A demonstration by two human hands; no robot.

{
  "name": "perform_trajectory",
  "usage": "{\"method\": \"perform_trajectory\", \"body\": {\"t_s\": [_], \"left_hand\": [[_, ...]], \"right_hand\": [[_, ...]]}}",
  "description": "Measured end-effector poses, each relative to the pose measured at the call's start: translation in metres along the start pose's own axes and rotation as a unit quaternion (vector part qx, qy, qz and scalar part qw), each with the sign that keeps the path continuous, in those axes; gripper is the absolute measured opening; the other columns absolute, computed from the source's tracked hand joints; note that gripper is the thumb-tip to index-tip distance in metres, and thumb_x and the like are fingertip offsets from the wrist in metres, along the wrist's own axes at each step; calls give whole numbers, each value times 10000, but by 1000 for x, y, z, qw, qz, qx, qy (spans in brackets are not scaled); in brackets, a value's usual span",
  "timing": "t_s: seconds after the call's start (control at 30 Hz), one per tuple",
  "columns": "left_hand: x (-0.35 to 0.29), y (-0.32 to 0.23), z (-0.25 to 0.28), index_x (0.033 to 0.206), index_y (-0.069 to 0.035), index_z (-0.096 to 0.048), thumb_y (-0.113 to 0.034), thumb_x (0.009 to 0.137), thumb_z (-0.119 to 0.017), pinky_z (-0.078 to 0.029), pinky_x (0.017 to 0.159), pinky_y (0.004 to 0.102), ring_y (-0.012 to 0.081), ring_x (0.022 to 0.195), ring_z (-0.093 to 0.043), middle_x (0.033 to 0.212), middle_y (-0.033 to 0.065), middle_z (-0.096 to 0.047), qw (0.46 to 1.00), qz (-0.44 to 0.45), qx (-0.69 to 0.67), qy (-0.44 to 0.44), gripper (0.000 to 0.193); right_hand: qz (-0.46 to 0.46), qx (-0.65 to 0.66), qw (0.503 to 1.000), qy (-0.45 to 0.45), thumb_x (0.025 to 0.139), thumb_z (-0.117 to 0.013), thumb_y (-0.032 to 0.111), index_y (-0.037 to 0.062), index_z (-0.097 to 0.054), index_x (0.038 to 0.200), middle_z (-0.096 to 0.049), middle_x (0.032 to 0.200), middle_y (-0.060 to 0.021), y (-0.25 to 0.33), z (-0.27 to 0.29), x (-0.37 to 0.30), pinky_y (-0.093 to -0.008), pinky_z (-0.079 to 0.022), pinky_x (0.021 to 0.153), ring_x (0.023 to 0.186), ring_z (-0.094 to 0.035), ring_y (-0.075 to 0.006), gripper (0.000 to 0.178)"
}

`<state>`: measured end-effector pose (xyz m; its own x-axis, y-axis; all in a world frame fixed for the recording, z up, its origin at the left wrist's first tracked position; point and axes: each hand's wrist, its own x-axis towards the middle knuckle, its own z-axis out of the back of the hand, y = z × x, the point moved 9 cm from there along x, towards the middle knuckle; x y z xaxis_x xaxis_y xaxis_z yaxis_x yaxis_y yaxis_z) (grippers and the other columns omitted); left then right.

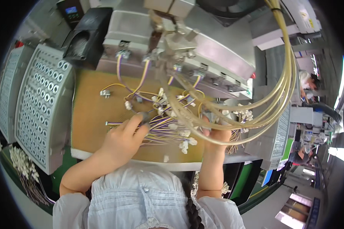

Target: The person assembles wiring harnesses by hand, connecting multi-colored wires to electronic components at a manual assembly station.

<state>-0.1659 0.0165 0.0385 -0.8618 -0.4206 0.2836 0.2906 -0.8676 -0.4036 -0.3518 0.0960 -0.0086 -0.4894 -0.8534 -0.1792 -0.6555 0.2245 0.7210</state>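
Here, tubes [290,68] part-block R hand [219,134]; L hand [122,137] at wires [162,128]; gray panels [54,137] L; can't tell grips.

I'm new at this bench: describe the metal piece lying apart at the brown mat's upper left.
Start at the big brown mat in mid-view. Toward its upper left, beyond the left hand, lies a small silvery metal piece. A yellow wire arcs beside it, and it sits apart from the white plugs.

Looping clear tubes [285,84] partly cover the right hand [220,134], hiding its grip. A small dark piece [145,117] at the left hand [123,134] is too blurred to identify. The far edge cuts off a black fan [226,8].
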Motion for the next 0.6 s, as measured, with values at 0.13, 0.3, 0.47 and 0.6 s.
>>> {"method": "perform_trajectory", "body": {"t_s": [0.13, 0.3, 0.47, 0.6], "left_hand": [[2, 3, -2, 917, -28, -496, -34, 697, -558, -491, 592, 330, 272, 766, -578, 971, 137, -515, 998, 19, -27, 61, 229], [-13, 27, -17, 1014, -16, -430, -19, 721, -527, -461, 614, 418, 351, 812, -558, 995, 190, -523, 952, 128, -138, 243, 309], [-19, 53, 20, 1000, -37, -425, -99, 714, -600, -432, 581, 437, 354, 684, -574, 800, 163, -566, 947, 164, -143, 236, 341], [-30, 70, 45, 902, -47, -483, -71, 712, -612, -430, 564, 398, 331, 643, -551, 776, 129, -548, 956, 193, -187, 116, 231]], "right_hand": [[103, -69, 957, -262, 865, -502, 317, 46, -498, 1094, -599, 824, -112, 11, 2, 7, -249, -465, 531, 631, -571, -164, 355], [56, -54, 992, -97, 850, -554, 266, 46, -503, 1001, -581, 854, -93, 8, -21, 36, -265, -519, 529, 682, -597, -180, 272], [-58, -133, 989, -12, 859, -522, 278, 27, -448, 1187, -607, 937, -141, 8, -19, 35, -341, -527, 635, 852, -611, -241, 420], [68, -421, 901, -84, 819, -555, 229, -38, -577, 942, -623, 732, -131, 59, -20, -5, -240, -492, 511, 570, -608, -185, 295]]}}
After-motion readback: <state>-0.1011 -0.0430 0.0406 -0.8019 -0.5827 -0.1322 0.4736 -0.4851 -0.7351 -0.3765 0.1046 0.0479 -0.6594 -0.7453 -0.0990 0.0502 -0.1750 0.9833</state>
